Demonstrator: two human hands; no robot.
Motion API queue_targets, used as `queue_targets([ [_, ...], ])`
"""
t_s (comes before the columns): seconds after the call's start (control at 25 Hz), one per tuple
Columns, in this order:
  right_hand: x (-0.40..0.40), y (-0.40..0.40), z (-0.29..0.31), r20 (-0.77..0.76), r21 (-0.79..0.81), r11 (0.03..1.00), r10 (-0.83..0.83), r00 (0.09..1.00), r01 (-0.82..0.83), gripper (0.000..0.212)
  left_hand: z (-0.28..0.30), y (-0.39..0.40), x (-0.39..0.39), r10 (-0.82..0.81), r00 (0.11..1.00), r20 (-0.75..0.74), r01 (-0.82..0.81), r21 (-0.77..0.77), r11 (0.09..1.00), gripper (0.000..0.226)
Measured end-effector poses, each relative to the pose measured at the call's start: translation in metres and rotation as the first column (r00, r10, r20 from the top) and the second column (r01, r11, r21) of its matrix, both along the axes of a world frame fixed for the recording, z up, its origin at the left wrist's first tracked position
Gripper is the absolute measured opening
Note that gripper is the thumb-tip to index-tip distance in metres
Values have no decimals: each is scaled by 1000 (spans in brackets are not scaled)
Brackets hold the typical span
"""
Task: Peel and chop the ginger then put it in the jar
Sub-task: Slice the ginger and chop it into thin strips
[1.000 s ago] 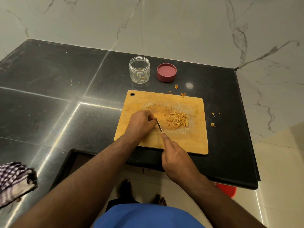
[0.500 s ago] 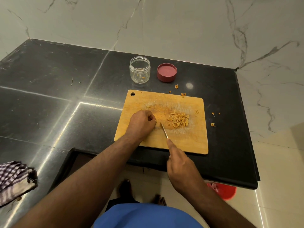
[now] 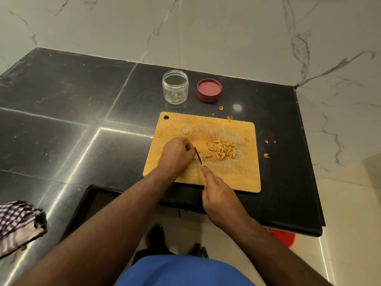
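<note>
On the rectangular wooden cutting board (image 3: 237,178), the left hand (image 3: 177,154) curls over a hidden ginger piece, the right hand (image 3: 220,200) grips the slim steel knife (image 3: 198,155) just beside it, blade pointing away, pale chopped ginger sticks (image 3: 223,150) lying right.

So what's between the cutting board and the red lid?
In the head view, only bare black countertop with a few ginger scraps separates the cutting board from the red lid.
</note>
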State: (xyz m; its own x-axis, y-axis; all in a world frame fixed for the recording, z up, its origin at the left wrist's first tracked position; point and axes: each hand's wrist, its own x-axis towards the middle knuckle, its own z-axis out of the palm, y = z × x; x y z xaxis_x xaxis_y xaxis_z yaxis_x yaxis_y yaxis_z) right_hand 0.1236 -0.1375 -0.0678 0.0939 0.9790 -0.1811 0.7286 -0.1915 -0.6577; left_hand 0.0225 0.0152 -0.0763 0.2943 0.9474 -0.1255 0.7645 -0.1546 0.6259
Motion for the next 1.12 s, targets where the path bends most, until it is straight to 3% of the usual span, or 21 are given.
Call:
queue_targets([
  [0.36, 0, -21, -2, -38, -36, 999, -31, 999, 30, 57, 4, -1, 2, 18, 1000, 0, -18, -34, 999, 9],
  [0.6, 14, -31, 1, -34, 105, 990, -89, 995, 92, 53, 15, 6, -8, -76, 997, -25, 73, -106, 992, 19],
  [0.96, 1, -16, -11, 22, 61, 998, 25, 999, -26, 57, 28, 16, -41, 5, 999, -46, -11, -128, 992, 26],
  [1.12, 21, -24, -17, 38, 107, 990, -102, 994, 98, 57, 24, 17, -52, 28, 999, -39, -33, -140, 990, 26],
])
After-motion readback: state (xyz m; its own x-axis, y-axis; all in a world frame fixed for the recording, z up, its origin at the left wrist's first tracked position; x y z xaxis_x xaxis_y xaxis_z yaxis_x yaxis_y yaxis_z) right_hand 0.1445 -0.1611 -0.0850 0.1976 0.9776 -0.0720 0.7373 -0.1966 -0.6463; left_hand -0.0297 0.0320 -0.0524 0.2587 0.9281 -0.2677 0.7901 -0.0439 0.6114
